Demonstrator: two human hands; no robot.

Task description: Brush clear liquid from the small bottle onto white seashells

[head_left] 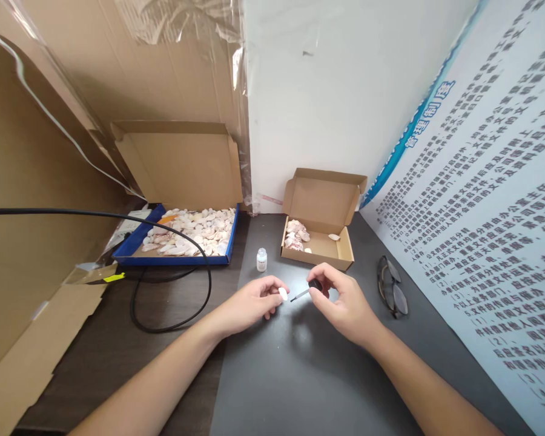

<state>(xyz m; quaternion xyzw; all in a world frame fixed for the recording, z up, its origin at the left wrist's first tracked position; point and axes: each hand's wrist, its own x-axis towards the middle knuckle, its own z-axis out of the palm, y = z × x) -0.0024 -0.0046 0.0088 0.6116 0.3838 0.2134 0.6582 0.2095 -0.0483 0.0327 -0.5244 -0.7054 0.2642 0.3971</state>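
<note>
Left hand (254,300): fingers pinching a small white shell (283,293) above the bench (300,375).
Right hand (345,303): fingers grasping a black-capped brush (305,291) (tip just beside shell).
Bottle (261,259): upright, uncapped, behind both hands.

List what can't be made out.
Head view:
- Back of the small white shell piece: hidden by fingers of the left hand.
- Cap of the thin black-capped brush: mostly covered by the right hand.
- Label of the small white bottle: too small to read.
- One end of the black cable: cut off at left edge.
</note>
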